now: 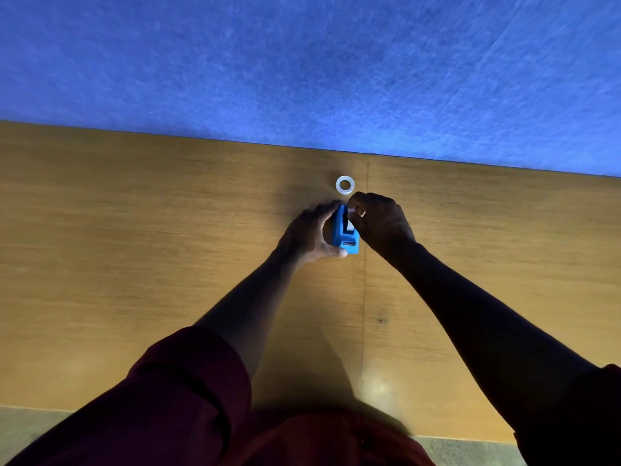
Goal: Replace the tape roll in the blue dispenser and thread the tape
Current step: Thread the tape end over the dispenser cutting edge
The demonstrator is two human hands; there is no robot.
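Note:
The small blue tape dispenser [346, 238] stands on the wooden table [168, 230], its cutter end toward me. My left hand [311, 233] wraps around its left side, thumb at the near corner. My right hand [379, 220] is over its top right, fingertips pinched on something pale, a tape roll or strip, at the dispenser's open top. What the fingers hold is mostly hidden. A white ring-shaped tape roll [345, 185] lies flat on the table just beyond the dispenser, touching neither hand.
A blue felt wall [302, 62] rises right behind the table's far edge. A seam in the tabletop [364, 314] runs toward me under the dispenser. The table's near edge is close to my body, and dark red sleeves cover my upper arms.

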